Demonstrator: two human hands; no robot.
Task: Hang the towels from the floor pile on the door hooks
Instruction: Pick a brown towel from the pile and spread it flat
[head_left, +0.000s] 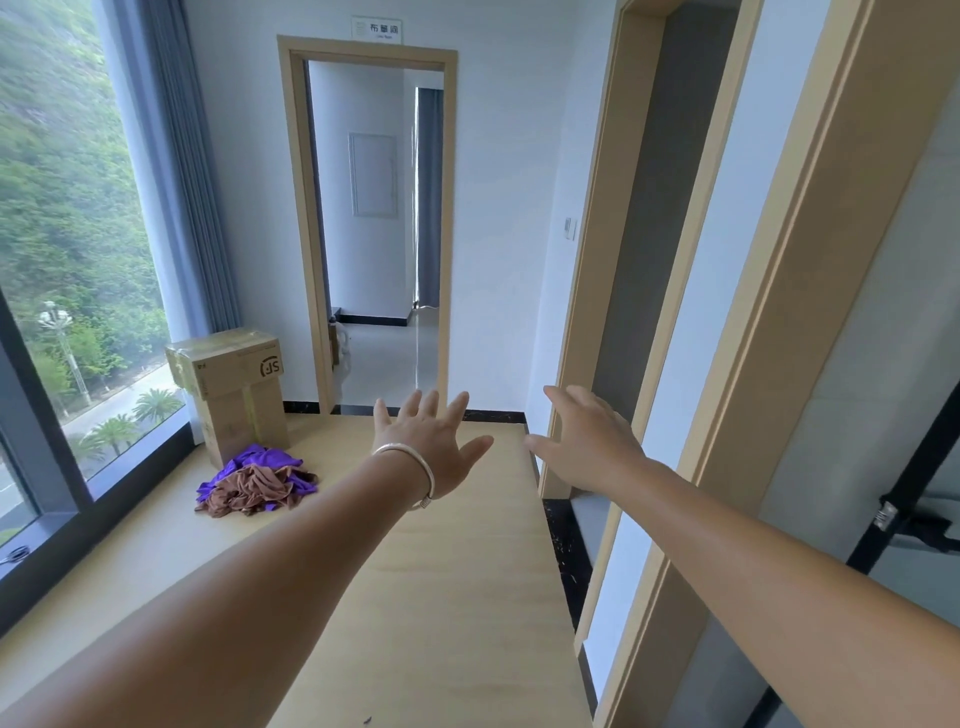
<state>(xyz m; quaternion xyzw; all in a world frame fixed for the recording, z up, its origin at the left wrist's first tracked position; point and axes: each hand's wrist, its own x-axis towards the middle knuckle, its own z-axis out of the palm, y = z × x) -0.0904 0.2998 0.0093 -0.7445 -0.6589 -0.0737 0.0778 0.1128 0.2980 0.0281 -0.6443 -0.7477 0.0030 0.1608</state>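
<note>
A crumpled pile of purple and brown towels (257, 486) lies on the light wood floor at the left, just in front of the cardboard boxes. Both my arms stretch forward over the floor. My left hand (428, 434), with a silver bangle on its wrist, is spread flat with straight fingers and holds nothing; it hangs to the right of the pile and apart from it. My right hand (587, 441) is also spread and empty, near the wooden door frame (587, 312) on the right. No door hooks show in this view.
Two stacked cardboard boxes (236, 387) stand by the large window (62, 260) and curtain at the left. An open doorway (376, 234) leads ahead into another room. Wooden frames and a black tripod leg (904, 509) line the right side.
</note>
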